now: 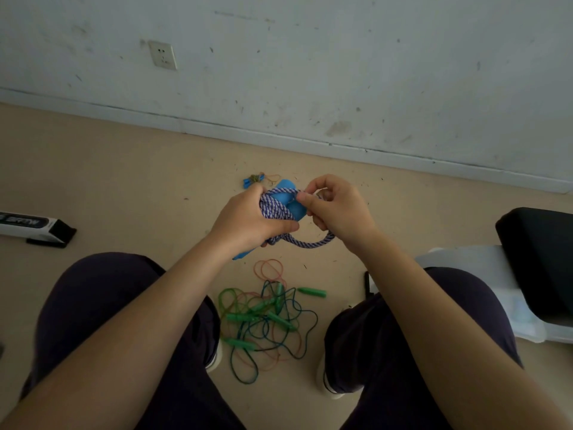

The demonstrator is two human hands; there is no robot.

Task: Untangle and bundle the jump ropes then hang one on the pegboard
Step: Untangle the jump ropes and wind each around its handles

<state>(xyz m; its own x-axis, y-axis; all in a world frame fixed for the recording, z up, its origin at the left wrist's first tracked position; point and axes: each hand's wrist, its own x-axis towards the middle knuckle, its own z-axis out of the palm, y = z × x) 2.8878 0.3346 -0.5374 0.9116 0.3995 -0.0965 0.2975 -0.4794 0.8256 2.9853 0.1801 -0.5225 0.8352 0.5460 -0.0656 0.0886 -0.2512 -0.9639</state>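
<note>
Your left hand [248, 221] clamps the soft, light rope [276, 206] coil against its blue handles [294, 203]; your right hand [335, 209] seems to pinch a band beside them.

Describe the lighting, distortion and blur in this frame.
Head view: dim, flat light with no glare and only soft shadows; wide-angle bending curves the baseboard; the braided rope and both hands, left and right, are fairly sharp; the green ropes look slightly soft.
</note>
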